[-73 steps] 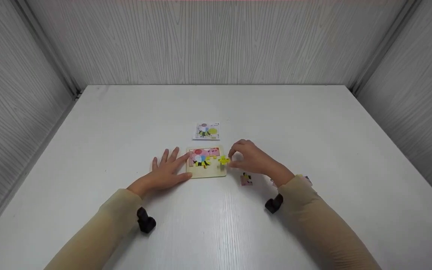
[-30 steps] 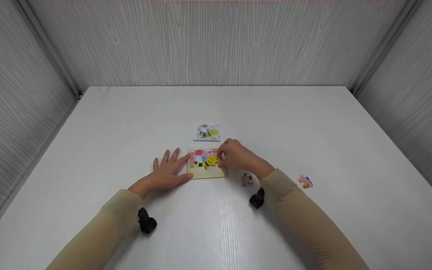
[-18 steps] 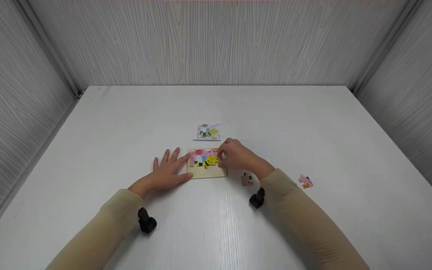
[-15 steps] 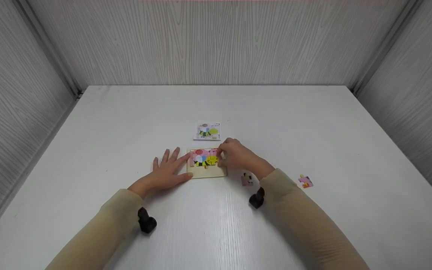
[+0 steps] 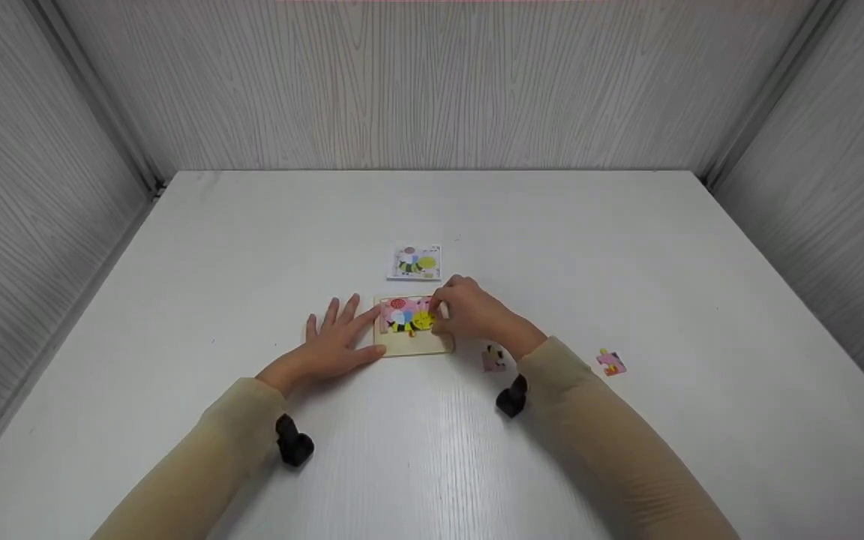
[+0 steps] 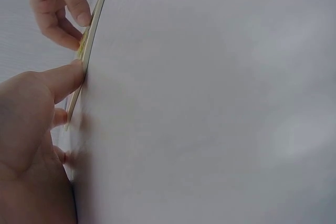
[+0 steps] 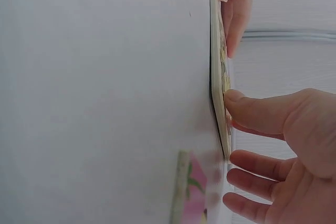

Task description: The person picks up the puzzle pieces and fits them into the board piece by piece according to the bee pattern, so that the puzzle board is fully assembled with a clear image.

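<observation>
A white bench [image 5: 402, 450] spreads around both hands. The left hand [image 5: 334, 346] lies flat, fingers spread apart, its thumb and index finger touching the near side of a wooden puzzle board [image 5: 413, 347] that sits between the two hands. The right hand [image 5: 472, 310] arches over the board's opposite side, thumb and index finger drawn together on a yellow face piece [image 5: 422, 321]; how firmly they pinch, I cannot tell. Beyond the right hand and to its left lies a bee picture card [image 5: 415, 263]. The puzzle looks well past half done: the far part carries pieces, while the strip nearest the person shows bare wood. Two pieces visibly remain off the board: a pink piece [image 5: 612, 363] well right of the right hand, and a pink-and-black piece [image 5: 493, 359] just nearer the person than that hand.
</observation>
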### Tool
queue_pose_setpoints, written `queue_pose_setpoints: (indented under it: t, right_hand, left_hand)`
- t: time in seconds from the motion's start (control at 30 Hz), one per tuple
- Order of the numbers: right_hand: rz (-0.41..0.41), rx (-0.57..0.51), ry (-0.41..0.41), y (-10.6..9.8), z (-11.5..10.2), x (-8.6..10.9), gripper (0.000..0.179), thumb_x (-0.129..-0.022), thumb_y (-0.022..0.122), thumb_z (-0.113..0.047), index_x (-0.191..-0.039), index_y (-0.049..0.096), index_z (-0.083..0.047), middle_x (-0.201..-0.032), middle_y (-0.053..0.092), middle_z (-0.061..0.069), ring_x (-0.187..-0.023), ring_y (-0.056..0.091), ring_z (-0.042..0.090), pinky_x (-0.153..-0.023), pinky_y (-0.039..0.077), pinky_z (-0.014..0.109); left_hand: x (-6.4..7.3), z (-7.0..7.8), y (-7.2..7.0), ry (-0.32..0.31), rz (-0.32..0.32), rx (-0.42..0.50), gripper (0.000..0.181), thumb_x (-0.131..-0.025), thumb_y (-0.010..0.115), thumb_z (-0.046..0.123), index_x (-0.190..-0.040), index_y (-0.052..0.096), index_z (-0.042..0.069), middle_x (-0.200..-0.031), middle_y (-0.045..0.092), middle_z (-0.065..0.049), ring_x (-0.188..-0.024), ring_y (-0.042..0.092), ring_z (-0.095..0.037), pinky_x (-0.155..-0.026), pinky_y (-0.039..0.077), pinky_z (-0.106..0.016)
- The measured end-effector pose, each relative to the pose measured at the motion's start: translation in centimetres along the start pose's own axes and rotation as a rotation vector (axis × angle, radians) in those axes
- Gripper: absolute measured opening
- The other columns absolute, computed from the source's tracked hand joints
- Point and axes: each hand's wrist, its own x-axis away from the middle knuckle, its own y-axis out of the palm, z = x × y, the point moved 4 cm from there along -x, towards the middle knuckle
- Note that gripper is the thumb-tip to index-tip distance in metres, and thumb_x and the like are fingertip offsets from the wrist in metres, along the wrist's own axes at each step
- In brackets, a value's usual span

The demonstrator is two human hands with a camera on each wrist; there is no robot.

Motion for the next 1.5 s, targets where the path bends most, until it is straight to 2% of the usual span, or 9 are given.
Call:
queue_pose_setpoints:
  t: [0.33, 0.6, 0.93, 1.17, 1.33, 1.5]
  right_hand:
    - [-0.023, -0.014, -0.029, 0.0, 0.1, -0.1, 0.025, -0.086, 0.068, -0.018, -0.111, 0.07, -0.02, -0.111, 0.05, 0.007, -0.098, 0.043, 0.021, -0.083, 0.042, 0.032]
    - [-0.024, 0.03, -0.066, -0.1, -0.1, -0.3, 0.025, -0.087, 0.066, -0.011, -0.11, 0.071, -0.019, -0.112, 0.05, 0.009, -0.102, 0.044, 0.021, -0.088, 0.041, 0.033]
    - [-0.033, 0.035, -0.011, 0.0, -0.3, -0.2, 0.025, -0.088, 0.065, -0.013, -0.11, 0.071, -0.023, -0.112, 0.047, 0.007, -0.101, 0.043, 0.02, -0.09, 0.041, 0.03]
    - [-0.021, 0.052, -0.044, 0.0, -0.1, -0.2, 0.027, -0.087, 0.066, -0.012, -0.111, 0.07, -0.023, -0.11, 0.049, 0.008, -0.1, 0.044, 0.021, -0.087, 0.041, 0.031]
    - [-0.027, 0.005, -0.013, -0.2, 0.4, 0.0, 0.033, -0.087, 0.067, -0.016, -0.119, 0.066, -0.023, -0.115, 0.051, 0.006, -0.103, 0.045, 0.019, -0.091, 0.041, 0.03]
    - [-0.022, -0.002, -0.026, -0.4, 0.7, 0.4, 0.026, -0.086, 0.068, -0.02, -0.112, 0.07, -0.02, -0.117, 0.052, 0.004, -0.108, 0.044, 0.02, -0.094, 0.039, 0.033]
  left_hand:
    - [0.1, 0.0, 0.0, -0.014, -0.011, 0.014, 0.073, -0.091, 0.046, 0.055, -0.15, 0.018, 0.023, -0.155, -0.006, -0.015, -0.137, -0.016, -0.037, -0.1, -0.014, -0.062]
    - [0.1, 0.2, -0.2, -0.008, -0.008, 0.017, 0.073, -0.091, 0.046, 0.054, -0.15, 0.018, 0.022, -0.155, -0.006, -0.015, -0.137, -0.016, -0.038, -0.1, -0.014, -0.062]
    - [0.1, 0.1, 0.0, -0.012, -0.01, 0.014, 0.073, -0.091, 0.046, 0.055, -0.15, 0.018, 0.021, -0.155, -0.006, -0.015, -0.137, -0.016, -0.038, -0.1, -0.014, -0.062]
    - [0.0, -0.1, 0.1, -0.011, -0.001, 0.017, 0.073, -0.09, 0.046, 0.056, -0.15, 0.018, 0.023, -0.155, -0.005, -0.014, -0.137, -0.016, -0.037, -0.1, -0.015, -0.061]
    - [0.0, 0.0, 0.2, -0.006, -0.003, 0.021, 0.074, -0.09, 0.046, 0.057, -0.15, 0.018, 0.023, -0.155, -0.006, -0.014, -0.137, -0.017, -0.036, -0.1, -0.015, -0.061]
    - [0.1, 0.0, 0.1, -0.005, -0.007, 0.018, 0.074, -0.091, 0.046, 0.056, -0.15, 0.017, 0.022, -0.155, -0.007, -0.014, -0.137, -0.017, -0.037, -0.1, -0.015, -0.061]
